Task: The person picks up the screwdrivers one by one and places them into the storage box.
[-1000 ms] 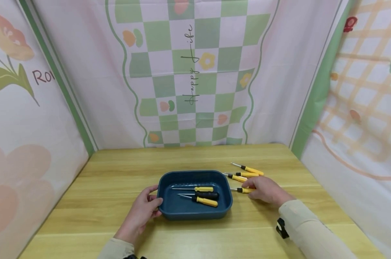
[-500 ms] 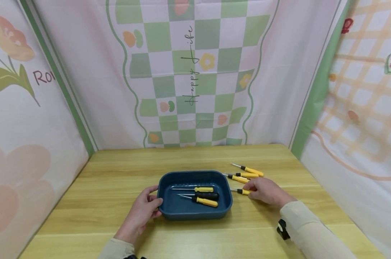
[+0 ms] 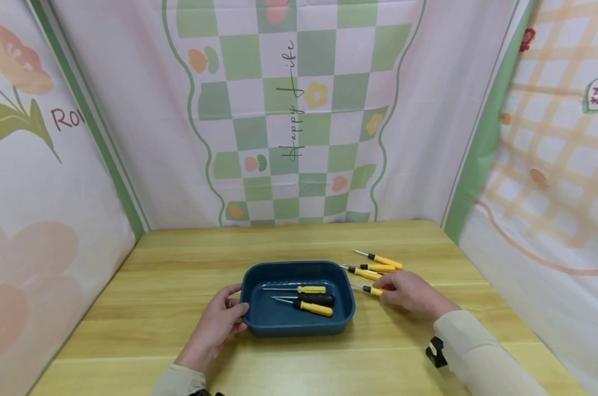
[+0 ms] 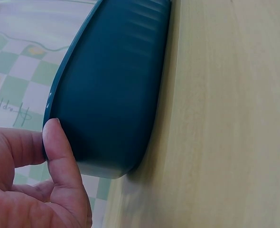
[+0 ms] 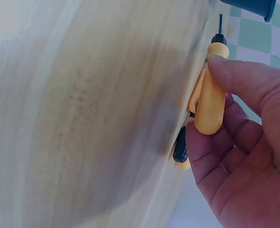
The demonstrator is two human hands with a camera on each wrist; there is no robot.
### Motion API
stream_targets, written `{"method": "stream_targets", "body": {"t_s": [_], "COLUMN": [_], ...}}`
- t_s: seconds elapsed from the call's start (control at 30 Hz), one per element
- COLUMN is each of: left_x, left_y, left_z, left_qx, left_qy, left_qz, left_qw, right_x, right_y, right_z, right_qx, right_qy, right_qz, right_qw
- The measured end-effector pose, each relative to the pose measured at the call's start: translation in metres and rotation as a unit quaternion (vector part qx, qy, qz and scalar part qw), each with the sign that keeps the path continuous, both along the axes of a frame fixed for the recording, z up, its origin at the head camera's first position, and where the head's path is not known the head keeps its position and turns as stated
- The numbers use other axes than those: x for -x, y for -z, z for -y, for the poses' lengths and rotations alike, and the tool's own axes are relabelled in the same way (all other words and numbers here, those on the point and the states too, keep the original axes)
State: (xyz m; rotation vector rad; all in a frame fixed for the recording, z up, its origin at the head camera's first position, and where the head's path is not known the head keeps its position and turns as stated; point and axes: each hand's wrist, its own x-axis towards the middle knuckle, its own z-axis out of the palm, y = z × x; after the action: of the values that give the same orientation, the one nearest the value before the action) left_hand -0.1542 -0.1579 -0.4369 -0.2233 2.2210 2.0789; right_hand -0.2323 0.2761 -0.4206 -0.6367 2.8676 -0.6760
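In the head view a dark blue rectangular tray [image 3: 299,331] stands on the table. My left hand [image 3: 212,325] grips its left end, the thumb [image 4: 59,152] on the outside close to the rim. Lying inside are a screwdriver with a black handle [image 3: 320,299] and two with yellow handles, one behind [image 3: 313,289] and one in front [image 3: 316,309]. Just right of the tray, my right hand [image 3: 410,294] pinches a yellow-handled screwdriver [image 5: 210,102] between thumb and fingers. Its metal shaft points left, the tip close to the tray's right wall.
Several more screwdrivers lie behind my right hand, among them a yellow one [image 3: 389,262] farthest back. A black handle [image 5: 180,146] shows beyond the fingers in the right wrist view. Patterned cloth [image 3: 180,181] hangs behind the wooden table [image 3: 190,258] and along both sides.
My right hand has closed on the yellow screwdriver's handle and shifted slightly; the shaft now angles up, its tip a little higher and farther left. The left hand and tray have stayed put.
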Motion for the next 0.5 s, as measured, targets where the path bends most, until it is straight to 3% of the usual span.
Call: {"method": "stream_targets", "body": {"t_s": [0.23, 0.5], "left_x": [0.0005, 0.0001], "left_y": [0.0005, 0.0], "left_z": [0.0008, 0.0003], "left_qx": [0.007, 0.009], "left_qy": [0.001, -0.001], "left_qz": [0.0, 0.0], "left_qw": [1.0, 1.0], "right_x": [-0.0011, -0.0011], "right_y": [-0.0039, -0.0097], "right_z": [-0.0023, -0.0034], "right_qx": [0.013, 0.018], "right_qy": [0.03, 0.03], "right_qz": [-0.013, -0.035], "right_qw": [0.9994, 0.9988]}}
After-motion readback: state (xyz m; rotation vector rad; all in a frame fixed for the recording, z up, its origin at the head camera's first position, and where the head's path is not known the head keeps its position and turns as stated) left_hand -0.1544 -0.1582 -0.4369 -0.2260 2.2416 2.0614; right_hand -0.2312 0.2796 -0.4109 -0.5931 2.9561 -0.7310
